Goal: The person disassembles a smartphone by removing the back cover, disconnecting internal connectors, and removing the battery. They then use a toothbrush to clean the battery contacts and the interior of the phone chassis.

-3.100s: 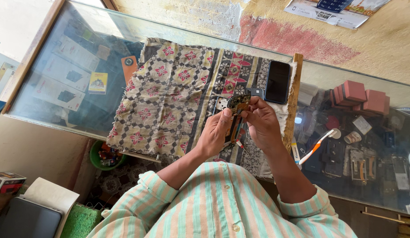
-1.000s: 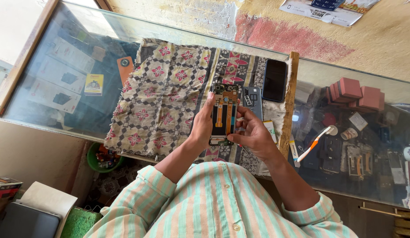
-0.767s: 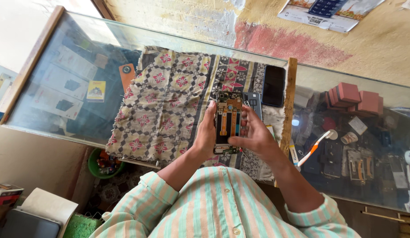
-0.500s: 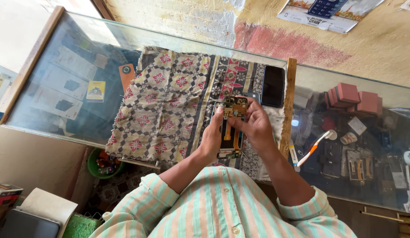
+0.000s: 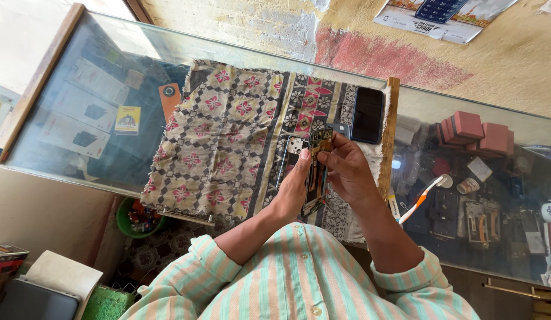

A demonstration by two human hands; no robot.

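Nearest, your striped sleeves fill the bottom of the view, and both hands meet over the desk's near edge. Your left hand (image 5: pixel 292 191) curls round the lower side of an opened phone (image 5: pixel 311 169), its grip closed on the frame; your right hand (image 5: pixel 346 172) pinches the top of the same phone, fingers shut on it, so it stands tilted just above the cloth (image 5: pixel 228 136). That patterned cloth lies across the glass desk (image 5: pixel 80 77), with a dark phone (image 5: pixel 368 115) flat at its far right corner beside a wooden strip (image 5: pixel 389 136). Right of the strip a toothbrush (image 5: pixel 426 195) rests on the glass, with pink boxes (image 5: pixel 474 130) and small parts beneath. Below left, a green bowl (image 5: pixel 133 218) sits on the floor. Beyond the desk rises a rough ochre wall (image 5: pixel 512 65) with a red patch.
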